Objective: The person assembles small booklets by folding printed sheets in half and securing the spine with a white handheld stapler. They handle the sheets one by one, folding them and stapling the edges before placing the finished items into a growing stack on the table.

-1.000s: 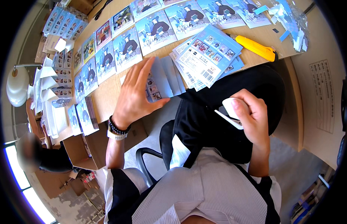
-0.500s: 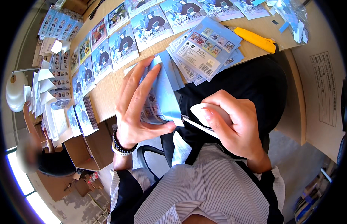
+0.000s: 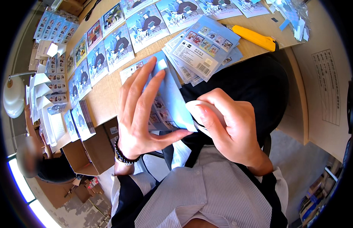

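Observation:
My left hand, wearing a dark beaded bracelet, grips a blue printed card packet tilted over the table's near edge. Its fingers spread across the packet's face, and its thumb presses the lower corner. My right hand is closed around a white rounded hand tool, whose exact kind I cannot make out. The tool's lower end is right beside the packet's lower corner; whether they touch is unclear. Just beyond, a loose stack of blue packets lies with picture grids and barcodes facing up.
Rows of printed cards cover the wooden table. A yellow utility knife lies right of the stack, near clear plastic scraps. White folded papers and a lamp stand left. An open cardboard box sits below; another person is beyond.
My right hand has shifted slightly left, bringing the white tool closer to the packet. The packet's lower corner has moved a little right and down. The whole view has shifted slightly.

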Tool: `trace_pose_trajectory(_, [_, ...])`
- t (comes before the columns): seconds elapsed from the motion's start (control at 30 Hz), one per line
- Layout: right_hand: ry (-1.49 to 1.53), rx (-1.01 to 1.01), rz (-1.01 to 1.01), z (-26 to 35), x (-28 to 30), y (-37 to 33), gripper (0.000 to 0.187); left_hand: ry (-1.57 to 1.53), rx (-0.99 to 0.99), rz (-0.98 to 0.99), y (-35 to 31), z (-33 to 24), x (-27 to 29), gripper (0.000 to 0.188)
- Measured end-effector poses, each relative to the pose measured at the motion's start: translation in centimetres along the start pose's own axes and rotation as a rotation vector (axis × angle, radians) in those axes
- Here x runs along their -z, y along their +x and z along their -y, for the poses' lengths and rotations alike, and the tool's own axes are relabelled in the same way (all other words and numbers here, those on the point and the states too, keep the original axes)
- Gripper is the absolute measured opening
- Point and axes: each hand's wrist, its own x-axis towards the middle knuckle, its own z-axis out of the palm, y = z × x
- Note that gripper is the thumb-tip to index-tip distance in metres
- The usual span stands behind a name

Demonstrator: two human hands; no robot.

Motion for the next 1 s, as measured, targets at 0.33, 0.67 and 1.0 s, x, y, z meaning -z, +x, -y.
trace_pose_trajectory(0.33, [0.076, 0.143, 0.02, -1.0, 1.1, 0.4, 0.012, -0.544, 0.55, 0.056, -0.4, -0.2, 1.6, 0.109])
trace_pose_trajectory(0.67, [-0.089, 0.175, 0.147, -1.4, 2.6, 0.4, 0.013, -0.831, 0.489, 0.561, -1.6, 2.2, 1.4, 0.027])
trace_pose_trajectory(1.0, [-0.076, 0.181, 0.172, -1.9, 0.9, 0.6, 0.011, -0.836, 0.355, 0.581, -1.8, 0.0, -0.1, 0.024])
